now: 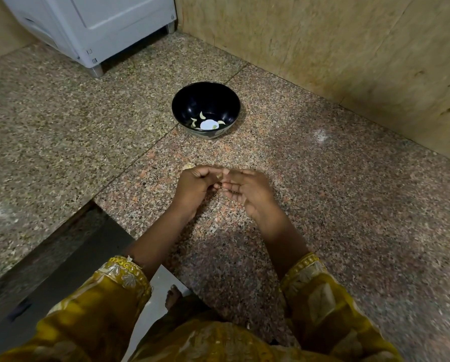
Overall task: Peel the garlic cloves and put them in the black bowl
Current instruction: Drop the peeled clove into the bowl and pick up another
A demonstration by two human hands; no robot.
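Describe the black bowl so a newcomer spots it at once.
On the speckled granite counter, look between the white appliance at back left and the beige wall. The black bowl sits there alone. It is the only glossy dark round thing, holding a few pale garlic cloves.

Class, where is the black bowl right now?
Head view: the black bowl sits mid-frame on the granite counter, beyond the left hand and right hand.

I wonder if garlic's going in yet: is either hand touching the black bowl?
Apart. The head view shows bare granite counter between the black bowl and both the left hand and right hand.
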